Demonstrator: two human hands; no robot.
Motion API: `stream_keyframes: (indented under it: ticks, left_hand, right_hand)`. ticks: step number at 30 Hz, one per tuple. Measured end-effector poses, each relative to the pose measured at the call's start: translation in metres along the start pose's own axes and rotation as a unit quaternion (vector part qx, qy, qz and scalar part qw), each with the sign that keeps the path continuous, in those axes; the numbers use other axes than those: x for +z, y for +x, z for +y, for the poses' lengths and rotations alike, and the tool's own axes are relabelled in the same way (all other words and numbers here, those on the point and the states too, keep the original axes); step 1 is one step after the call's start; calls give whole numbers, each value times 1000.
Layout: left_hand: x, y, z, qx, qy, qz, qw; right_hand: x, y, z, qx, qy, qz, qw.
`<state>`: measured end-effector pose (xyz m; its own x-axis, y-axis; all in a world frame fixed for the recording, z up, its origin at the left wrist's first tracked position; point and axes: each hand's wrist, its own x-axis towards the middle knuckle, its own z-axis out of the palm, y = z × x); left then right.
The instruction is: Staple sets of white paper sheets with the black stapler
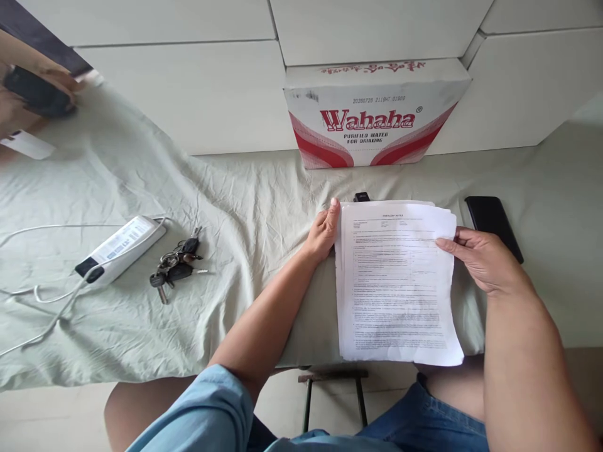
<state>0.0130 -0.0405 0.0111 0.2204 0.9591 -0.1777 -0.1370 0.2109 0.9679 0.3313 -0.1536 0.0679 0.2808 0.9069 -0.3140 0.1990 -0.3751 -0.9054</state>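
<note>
A stack of printed white papers (396, 282) lies on a table draped in pale green cloth (235, 207), its lower end hanging past the table's front edge. My left hand (324, 231) grips the stack's upper left edge. My right hand (480, 257) holds the right edge, thumb on top of the sheets. A small black object (362, 196) peeks out just behind the papers' top edge.
A black phone (492, 225) lies right of the papers. A bunch of keys (176, 263) and a white power strip (120, 248) with its cord lie to the left. A Wahaha water carton (372, 113) stands against the wall. Another person's hand (32, 94) holds something dark at far left.
</note>
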Motion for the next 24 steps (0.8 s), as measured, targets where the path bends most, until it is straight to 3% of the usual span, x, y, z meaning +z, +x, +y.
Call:
stream_keyframes:
  ticks: [4,10,16,24]
  left_hand:
    - [2,3,-4,16,11,-13,1000]
    - [0,4,-14,17,-2,31,999]
    - [-2,-1,-7,11,-18,-57,998]
    - [0,-7,5,15,11,-97,995]
  right_hand:
    - [3,1,-4,-18,-24,8,1000]
    - [5,0,-7,-38,-39,21,998]
    - [10,-2,-14,-36,-24,29,999]
    - [20,-2,-13,-55,-12,21,998]
